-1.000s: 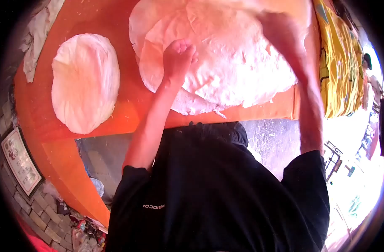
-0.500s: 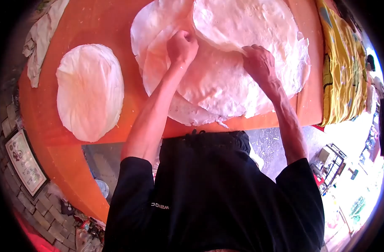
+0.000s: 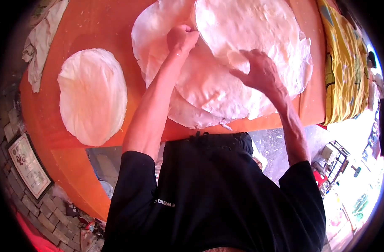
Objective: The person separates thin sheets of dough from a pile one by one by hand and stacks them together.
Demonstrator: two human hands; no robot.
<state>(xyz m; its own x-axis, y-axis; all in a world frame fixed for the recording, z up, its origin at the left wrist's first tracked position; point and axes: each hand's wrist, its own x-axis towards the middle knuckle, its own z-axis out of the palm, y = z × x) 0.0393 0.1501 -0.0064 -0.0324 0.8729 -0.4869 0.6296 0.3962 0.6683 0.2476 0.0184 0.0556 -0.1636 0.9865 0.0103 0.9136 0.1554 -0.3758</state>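
Wide, thin, pale round sheets (image 3: 259, 25), like large thin pancakes, overlap in a pile in front of me. My left hand (image 3: 182, 39) is closed in a pinch at the edge of the top sheet, and a fold runs up from its fingers. My right hand (image 3: 261, 71) is open over the pile, thumb and fingers apart, beside a small curled flap of sheet; whether it touches the flap I cannot tell. Off to the left lies a separate oval stack (image 3: 92, 96) of similar wrinkled sheets.
The sheets lie on an orange-covered table (image 3: 137, 122). Yellow patterned cloth (image 3: 347, 67) is bunched at the right edge, and a pale cloth (image 3: 43, 46) hangs at the far left. A framed sign (image 3: 29, 166) lies on the brick floor, lower left.
My right hand has let go of the sheet's edge and opened. That edge has dropped onto the pile. My left hand keeps its pinch in nearly the same place.
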